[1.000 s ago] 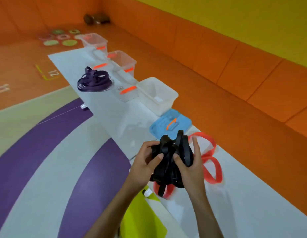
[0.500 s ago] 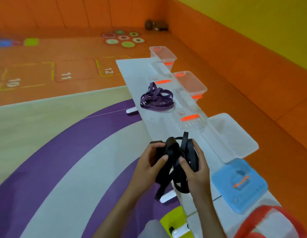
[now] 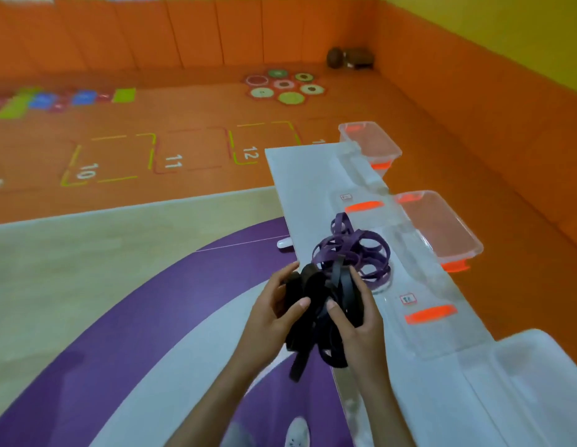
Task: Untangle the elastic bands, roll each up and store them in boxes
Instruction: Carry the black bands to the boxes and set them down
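Note:
I hold a tangled bundle of black elastic bands (image 3: 319,317) in front of me, over the near left edge of the white table (image 3: 300,182). My left hand (image 3: 271,314) grips its left side, thumb on the front. My right hand (image 3: 354,321) grips its right side, thumb pressed on the bands. A loose black end hangs below. Just behind the bundle a tangle of purple elastic bands (image 3: 358,250) lies on the table. Clear boxes with orange latches stand along the table's right side: one far (image 3: 371,140), one nearer (image 3: 442,227).
Two clear lids with orange handles (image 3: 364,206) (image 3: 430,314) lie flat on the table. A white box (image 3: 538,366) sits at the near right. Orange padded walls surround the room. The floor has purple and white arcs and numbered squares. My shoe (image 3: 296,435) shows below.
My view has swung left and along the table, so the purple tangle is now right behind my hands. The blue lid and red bands have left the view. Both hands keep their grip on the black bundle.

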`<state>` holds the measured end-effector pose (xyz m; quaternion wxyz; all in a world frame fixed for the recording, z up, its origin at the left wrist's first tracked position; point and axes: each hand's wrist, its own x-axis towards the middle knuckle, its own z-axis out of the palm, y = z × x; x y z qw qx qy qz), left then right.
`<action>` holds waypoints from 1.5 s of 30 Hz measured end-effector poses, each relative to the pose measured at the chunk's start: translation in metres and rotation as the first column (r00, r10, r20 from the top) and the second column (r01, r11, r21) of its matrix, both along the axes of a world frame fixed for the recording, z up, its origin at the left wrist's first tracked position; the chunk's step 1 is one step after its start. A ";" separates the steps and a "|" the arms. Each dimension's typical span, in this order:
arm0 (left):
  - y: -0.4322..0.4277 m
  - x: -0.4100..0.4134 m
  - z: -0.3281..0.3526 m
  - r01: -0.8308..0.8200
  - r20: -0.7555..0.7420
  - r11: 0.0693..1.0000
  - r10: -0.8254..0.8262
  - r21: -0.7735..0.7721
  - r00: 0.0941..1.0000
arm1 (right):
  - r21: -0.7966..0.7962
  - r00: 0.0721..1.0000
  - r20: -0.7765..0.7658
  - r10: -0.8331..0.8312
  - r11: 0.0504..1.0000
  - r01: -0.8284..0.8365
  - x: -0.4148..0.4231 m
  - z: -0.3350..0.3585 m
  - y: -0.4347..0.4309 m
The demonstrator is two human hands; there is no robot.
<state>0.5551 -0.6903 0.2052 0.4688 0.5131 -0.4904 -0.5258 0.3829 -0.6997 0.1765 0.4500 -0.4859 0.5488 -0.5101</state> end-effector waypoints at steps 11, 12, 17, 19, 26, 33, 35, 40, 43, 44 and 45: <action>-0.220 0.099 -0.012 -0.013 -0.062 1.000 0.012 -0.026 0.998 | -0.013 1.000 -0.012 -0.023 1.000 0.023 0.102 0.004 -0.220; -0.242 0.107 -0.015 -0.004 -0.062 1.000 0.003 -0.024 0.998 | -0.010 0.999 -0.022 -0.033 0.999 0.033 0.110 0.004 -0.238; -0.346 0.140 -0.008 0.100 -0.076 0.994 -0.103 -0.044 0.992 | -0.035 0.990 -0.080 -0.113 0.993 0.111 0.138 0.012 -0.324; -0.388 0.146 -0.006 0.138 -0.078 0.988 -0.143 -0.064 0.987 | -0.040 0.988 -0.070 -0.140 0.990 0.138 0.142 0.014 -0.357; -0.522 0.137 -0.008 0.282 -0.047 0.951 -0.290 -0.130 0.956 | -0.068 0.972 -0.028 -0.233 0.971 0.231 0.136 0.006 -0.471; -0.634 0.108 -0.005 0.375 -0.025 0.926 -0.376 -0.041 0.926 | -0.052 0.952 -0.016 -0.306 0.951 0.304 0.106 -0.004 -0.567; -0.664 0.100 -0.011 0.391 -0.040 0.920 -0.392 -0.026 0.919 | -0.048 0.947 -0.019 -0.319 0.947 0.318 0.099 -0.009 -0.592; -0.724 0.085 -0.027 0.517 0.020 0.856 -0.517 0.023 0.856 | 0.032 0.917 -0.042 -0.396 0.917 0.398 0.087 -0.030 -0.628; -0.763 0.081 -0.052 0.584 0.022 0.807 -0.587 0.088 0.809 | 0.087 0.889 -0.059 -0.454 0.885 0.458 0.092 -0.056 -0.648; -0.775 0.080 -0.063 0.604 0.033 0.789 -0.610 0.112 0.792 | 0.110 0.872 -0.067 -0.485 0.865 0.490 0.095 -0.067 -0.654; -0.787 0.078 -0.075 0.619 0.056 0.776 -0.628 0.124 0.776 | 0.137 0.855 -0.076 -0.513 0.844 0.519 0.098 -0.078 -0.661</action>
